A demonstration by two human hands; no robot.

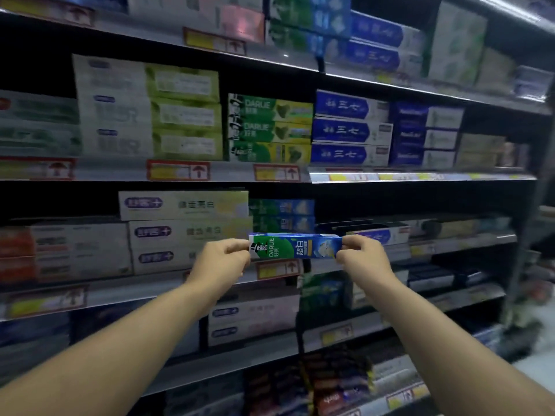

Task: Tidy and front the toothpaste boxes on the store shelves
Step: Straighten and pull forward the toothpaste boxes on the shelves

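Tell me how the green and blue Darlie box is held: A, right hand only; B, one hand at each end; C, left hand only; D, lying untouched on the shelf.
B: the left hand pinches the Darlie box at its left end and the right hand pinches its right end.

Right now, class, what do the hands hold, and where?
Darlie toothpaste box, pinched by its ends: left hand at the green end, right hand at the blue.

hands pinch toothpaste box (both ends)
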